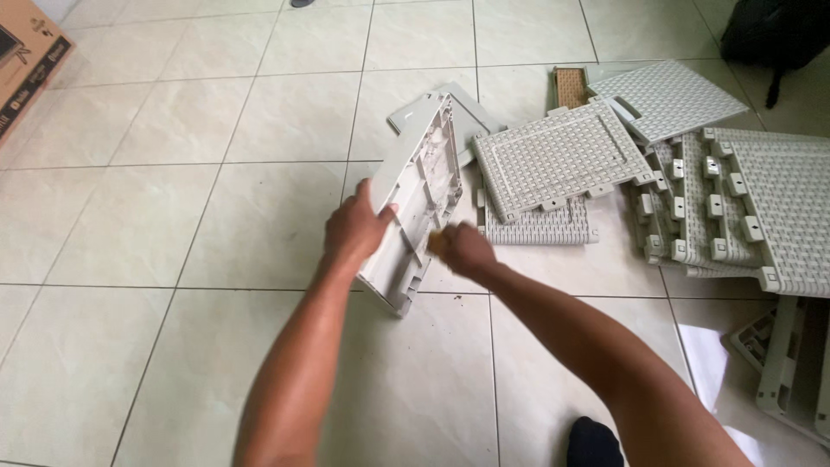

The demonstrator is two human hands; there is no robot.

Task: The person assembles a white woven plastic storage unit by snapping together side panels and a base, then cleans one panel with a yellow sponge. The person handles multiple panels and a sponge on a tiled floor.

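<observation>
The left hand (354, 229) clamps the rim of the grey plastic panel (418, 197) tilted up off the tiled floor (173, 216) — probably light, stiff, best gripped at its edges — while the right hand (462, 249) pinches a small brown piece (437, 239) against it.

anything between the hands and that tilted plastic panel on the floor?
Nothing visible. The left hand already grips the tilted panel at its outer edge; the right hand is against its ribbed inner side, holding something small and brownish I can't identify.
</observation>
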